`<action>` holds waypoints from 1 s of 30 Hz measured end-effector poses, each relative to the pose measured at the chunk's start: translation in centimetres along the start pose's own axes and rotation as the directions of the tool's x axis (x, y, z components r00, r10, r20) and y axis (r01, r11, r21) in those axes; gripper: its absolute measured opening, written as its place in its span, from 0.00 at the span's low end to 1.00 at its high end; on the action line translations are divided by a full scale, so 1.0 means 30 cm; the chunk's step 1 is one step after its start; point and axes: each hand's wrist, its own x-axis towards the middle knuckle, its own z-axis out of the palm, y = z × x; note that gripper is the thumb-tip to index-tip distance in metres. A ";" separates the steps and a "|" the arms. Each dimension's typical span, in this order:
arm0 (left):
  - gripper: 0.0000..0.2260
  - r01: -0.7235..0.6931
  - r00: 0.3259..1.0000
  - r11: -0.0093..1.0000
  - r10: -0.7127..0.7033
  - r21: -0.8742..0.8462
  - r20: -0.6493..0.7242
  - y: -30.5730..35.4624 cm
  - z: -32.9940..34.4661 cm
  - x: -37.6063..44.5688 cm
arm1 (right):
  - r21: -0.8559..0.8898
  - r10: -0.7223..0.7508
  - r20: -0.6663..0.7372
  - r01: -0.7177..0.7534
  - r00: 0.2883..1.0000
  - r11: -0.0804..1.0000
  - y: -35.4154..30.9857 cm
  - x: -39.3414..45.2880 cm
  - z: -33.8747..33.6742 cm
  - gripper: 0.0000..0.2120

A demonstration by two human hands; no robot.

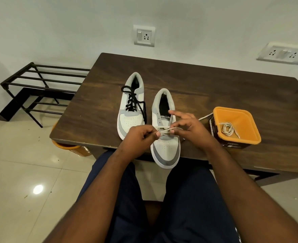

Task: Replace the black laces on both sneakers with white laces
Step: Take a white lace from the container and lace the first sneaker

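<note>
Two grey and white sneakers stand on the dark wooden table [206,81], toes toward me. The left sneaker [131,106] carries loose black laces [133,100]. The right sneaker [165,130] has no black lace, and its toe juts past the table's near edge. A white lace [165,129] lies across its lowest eyelets. My left hand [141,136] pinches one end of that lace at the sneaker's left side. My right hand [191,130] pinches the lace on the right, index finger raised. The lace's tail [205,117] trails toward the orange tub.
An orange tub [236,126] to the right of the sneakers holds a second coiled white lace [228,129]. A black metal rack [39,88] stands on the tiled floor at the left. An orange container [71,148] sits under the table's near left corner. My legs are under the near edge.
</note>
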 end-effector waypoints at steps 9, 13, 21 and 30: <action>0.07 0.235 0.916 0.895 -0.334 -0.380 -0.220 -0.124 0.002 -0.037 | 0.206 0.191 0.092 -0.207 0.977 0.957 0.062 -0.076 -0.173 0.04; 0.11 0.035 0.917 0.994 -0.072 -0.099 -0.391 -0.090 0.033 -0.011 | 0.217 0.199 0.089 -0.214 0.976 0.952 0.019 -0.055 -0.118 0.05; 0.04 0.120 0.991 0.977 -0.130 -0.175 -0.045 -0.013 0.102 0.058 | 0.221 0.208 0.144 -0.237 0.967 0.946 -0.047 -0.011 -0.031 0.05; 0.09 0.207 0.951 0.976 -0.184 0.072 -0.248 -0.075 0.029 0.053 | 0.338 0.300 -0.039 -0.270 0.953 0.902 0.013 -0.028 -0.072 0.08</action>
